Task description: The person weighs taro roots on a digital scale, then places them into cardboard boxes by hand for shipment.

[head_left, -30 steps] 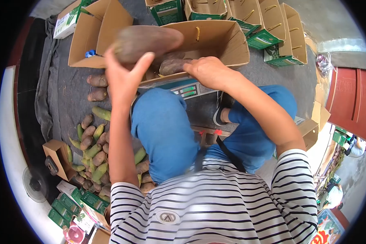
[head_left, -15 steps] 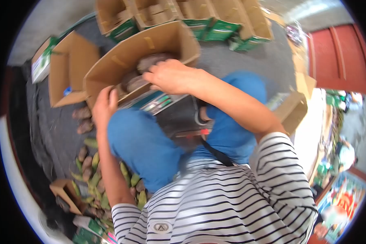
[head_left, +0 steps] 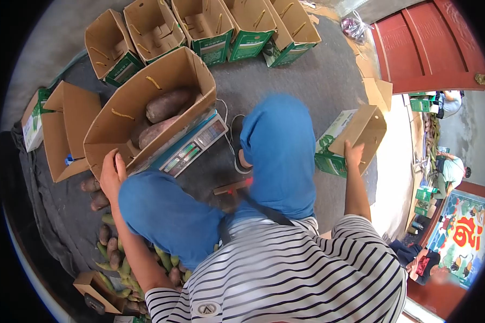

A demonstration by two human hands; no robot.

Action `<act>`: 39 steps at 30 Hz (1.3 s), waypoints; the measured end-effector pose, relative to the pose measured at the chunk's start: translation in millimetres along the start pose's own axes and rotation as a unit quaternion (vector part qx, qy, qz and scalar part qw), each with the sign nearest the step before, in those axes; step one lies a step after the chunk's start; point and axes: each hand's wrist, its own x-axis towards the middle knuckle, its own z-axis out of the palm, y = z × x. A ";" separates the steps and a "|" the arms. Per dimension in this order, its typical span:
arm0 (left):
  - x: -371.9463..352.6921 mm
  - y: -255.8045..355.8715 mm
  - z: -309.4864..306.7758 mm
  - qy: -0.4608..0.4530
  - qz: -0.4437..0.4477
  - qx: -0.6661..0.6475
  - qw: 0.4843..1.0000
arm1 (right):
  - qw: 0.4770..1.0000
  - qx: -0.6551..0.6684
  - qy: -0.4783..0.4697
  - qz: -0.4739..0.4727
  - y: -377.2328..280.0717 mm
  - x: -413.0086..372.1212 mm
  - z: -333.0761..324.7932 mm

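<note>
A big cardboard box (head_left: 140,89) stands in front of me with large reddish-brown tubers (head_left: 167,105) lying inside. Under it is a digital scale (head_left: 202,142), its panel showing green digits. My left hand (head_left: 112,175) has its fingers hooked over the near left corner of this box. Off to the right, a smaller green-printed carton (head_left: 355,129) lies tilted, its open side turned away to the right. My right hand (head_left: 354,154) is closed on the near wall of that carton, fingers bent over its edge.
Several open green-printed cartons (head_left: 210,43) stand in a row at the back. Another open box (head_left: 73,129) is at left. Tubers and long green vegetables (head_left: 125,269) are heaped beside my left leg. Co-workers (head_left: 451,171) are at the far right, past a red door (head_left: 431,48).
My right hand has left the tubers in the big box and moved right to the small carton. My left hand stays at the big box's corner. The view has shifted.
</note>
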 end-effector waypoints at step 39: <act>-4.4 -14.1 11.3 0.054 0.064 0.043 0.996 | 0.717 0.254 -0.221 -0.611 -372.2 -106.9 -129.5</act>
